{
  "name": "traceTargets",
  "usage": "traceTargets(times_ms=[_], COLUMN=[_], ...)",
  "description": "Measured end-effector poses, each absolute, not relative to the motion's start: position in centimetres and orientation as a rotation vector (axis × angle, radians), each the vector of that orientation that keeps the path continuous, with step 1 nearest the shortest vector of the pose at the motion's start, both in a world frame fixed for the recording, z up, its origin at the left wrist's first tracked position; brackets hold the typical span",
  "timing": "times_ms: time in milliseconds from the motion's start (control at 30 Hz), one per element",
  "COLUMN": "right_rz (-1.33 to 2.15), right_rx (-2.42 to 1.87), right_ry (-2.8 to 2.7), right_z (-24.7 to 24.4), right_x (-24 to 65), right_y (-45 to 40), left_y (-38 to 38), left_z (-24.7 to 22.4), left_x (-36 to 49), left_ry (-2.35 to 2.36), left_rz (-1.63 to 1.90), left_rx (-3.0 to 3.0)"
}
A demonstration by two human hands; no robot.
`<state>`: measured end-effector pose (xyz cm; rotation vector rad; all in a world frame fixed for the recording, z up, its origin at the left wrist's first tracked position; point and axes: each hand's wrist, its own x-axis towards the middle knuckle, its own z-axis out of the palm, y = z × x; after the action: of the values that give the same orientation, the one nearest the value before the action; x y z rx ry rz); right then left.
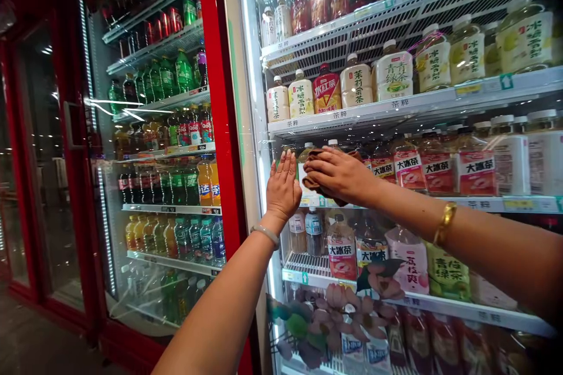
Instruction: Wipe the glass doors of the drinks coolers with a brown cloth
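Note:
My left hand (284, 184) lies with fingers stretched out and pointing up, flat against the glass door (276, 143) of a lit drinks fridge. Just right of it, my right hand (338, 173) presses a crumpled brown cloth (310, 183) to the same glass. Its fingers are spread over the cloth and hide much of it. A pale bangle (266, 236) circles my left wrist, a gold bangle (446, 224) my right. Behind the glass, near both hands, stand bottles with red and white labels (410, 163), partly covered by the right hand.
Shelves of bottled tea (328, 91) fill the fridge behind the glass. Dark flower shapes (343, 316) show across its lower part. To the left stands a red-framed fridge (220, 99) with soda bottles (183, 70), then another red-framed glass door (53, 164).

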<state>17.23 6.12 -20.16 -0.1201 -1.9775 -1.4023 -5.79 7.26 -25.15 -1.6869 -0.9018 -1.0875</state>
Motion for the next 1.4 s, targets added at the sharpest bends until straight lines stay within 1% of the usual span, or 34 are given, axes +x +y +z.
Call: traceTargets(times_ms=[100,200,300,400,467,533,600,733,867,967,1100,1233,1333,1400], right_rz=[-1.330,-1.213,-1.197,-1.299,-1.375,-1.371,-1.281,-1.141,-1.221,-1.335,-1.258,-1.185,-1.208,-1.274], right_rx=[-0.299,-0.392,-0.313,-0.093,0.003,-0.048,-0.192,-0.353,-0.222,-0.075,-0.277,-0.404,-0.279,-0.127], right_ry=[-1.829,-1.745,-1.816,-1.980,-2.045,-2.014,-1.917,-1.801,-1.898,-2.001,-1.889,-1.768,-1.885,-2.010], right_z=[-18.9,-19.1,-20.6,-21.5,-21.2,-20.6,-20.3,-21.6,-23.3,-22.7,-21.2,-22.3,-23.6,-23.5], right_x=[15.7,12.4,11.3,13.0,14.2,14.0,12.5,8.5,9.5,11.6,10.0,6.7,8.1,10.6], right_y=[6.3,6.4,6.3,6.2,6.3,6.4,6.6,6.5,6.1,6.2,6.5,6.5,6.4,6.4], left_y=[7.6,7.9,7.9,7.6,7.4,7.5,7.8,8.5,8.9,9.0,9.1,9.0,8.8,8.6], left_z=[-25.4,-25.3,-25.1,-25.2,-25.3,-25.5,-25.7,-26.0,-26.3,-26.5,-26.3,-26.1,-26.1,-26.2], left_x=[-5.6,-5.7,-6.8,-8.3,-8.9,-9.2,-9.3,-9.7,-10.3,-10.4,-10.2,-10.1,-10.2,-10.1], left_ry=[-0.970,-1.059,-1.070,-1.017,-0.995,-0.990,-0.982,-0.965,-0.905,-0.890,-0.951,-1.022,-1.040,-1.035], left_rz=[-1.205,-1.303,-1.235,-1.094,-1.054,-1.075,-1.125,-1.280,-1.348,-1.373,-1.389,-1.352,-1.321,-1.310], left_rx=[-1.615,-1.549,-1.598,-1.664,-1.668,-1.643,-1.620,-1.590,-1.597,-1.580,-1.540,-1.529,-1.536,-1.545])
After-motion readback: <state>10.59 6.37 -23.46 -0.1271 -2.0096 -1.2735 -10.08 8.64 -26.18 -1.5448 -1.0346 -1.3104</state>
